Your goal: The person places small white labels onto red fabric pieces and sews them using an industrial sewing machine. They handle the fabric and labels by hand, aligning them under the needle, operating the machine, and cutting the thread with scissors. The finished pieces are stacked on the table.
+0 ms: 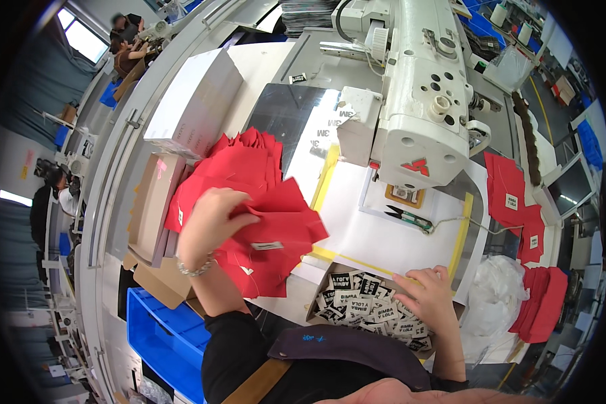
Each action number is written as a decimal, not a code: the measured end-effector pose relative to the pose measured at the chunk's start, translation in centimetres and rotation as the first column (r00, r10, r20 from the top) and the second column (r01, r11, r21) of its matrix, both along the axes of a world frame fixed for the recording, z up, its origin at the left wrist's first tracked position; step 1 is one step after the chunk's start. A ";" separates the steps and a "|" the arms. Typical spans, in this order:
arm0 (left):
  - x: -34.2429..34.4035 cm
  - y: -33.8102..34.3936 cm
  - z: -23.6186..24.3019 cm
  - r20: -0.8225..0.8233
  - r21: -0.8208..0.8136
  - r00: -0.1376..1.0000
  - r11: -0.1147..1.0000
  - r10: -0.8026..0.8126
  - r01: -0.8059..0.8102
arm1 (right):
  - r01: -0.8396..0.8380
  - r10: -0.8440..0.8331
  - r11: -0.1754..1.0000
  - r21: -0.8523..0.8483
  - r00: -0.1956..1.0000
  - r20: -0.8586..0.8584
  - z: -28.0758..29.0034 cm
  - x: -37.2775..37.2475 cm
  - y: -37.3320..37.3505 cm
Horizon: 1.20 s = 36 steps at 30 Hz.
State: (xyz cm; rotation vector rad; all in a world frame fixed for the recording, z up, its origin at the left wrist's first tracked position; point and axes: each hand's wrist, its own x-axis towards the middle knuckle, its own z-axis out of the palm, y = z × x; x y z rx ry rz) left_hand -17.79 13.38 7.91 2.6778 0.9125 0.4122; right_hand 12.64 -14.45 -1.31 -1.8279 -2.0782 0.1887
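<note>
My left hand (214, 221), with a bracelet at the wrist, pinches the edge of a red fabric piece (279, 219) lifted above a messy pile of red fabric pieces (239, 161). A small white label (267, 246) shows on the red cloth below that hand. Over the right part of an open box full of black and white labels (360, 304) is my right hand (425, 295). Its fingers are apart and reach past the box's far edge toward the white work surface (363, 236). No label shows in its fingers.
A white industrial sewing machine (424, 101) stands ahead. Green-handled thread snips (411, 219) lie on the white surface. Labelled red pieces (508, 192) and a clear plastic bag (495, 296) are at right. An open cardboard box (156, 209), a white box (195, 101) and a blue bin (161, 343) stand left.
</note>
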 end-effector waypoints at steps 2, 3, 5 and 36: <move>-1.9 1.3 2.3 -0.109 0.052 0.980 0.986 0.164 -0.159 | 0.005 -0.005 1.000 0.006 1.000 -0.026 -0.2 -0.2 -0.1; -2.6 2.6 2.6 -0.182 0.122 0.957 0.971 0.224 -0.204 | 0.011 -0.011 1.000 0.009 0.999 -0.039 -0.3 -0.3 -0.1; -3.8 4.8 2.9 -0.234 0.259 0.901 0.917 0.365 -0.304 | 0.026 -0.025 0.999 0.021 0.998 -0.055 -0.5 -0.3 0.0; 12.2 -9.0 -10.5 0.021 -0.398 0.738 0.671 -0.675 0.625 | 0.191 -0.194 0.980 0.060 0.981 0.032 -4.1 0.3 -3.5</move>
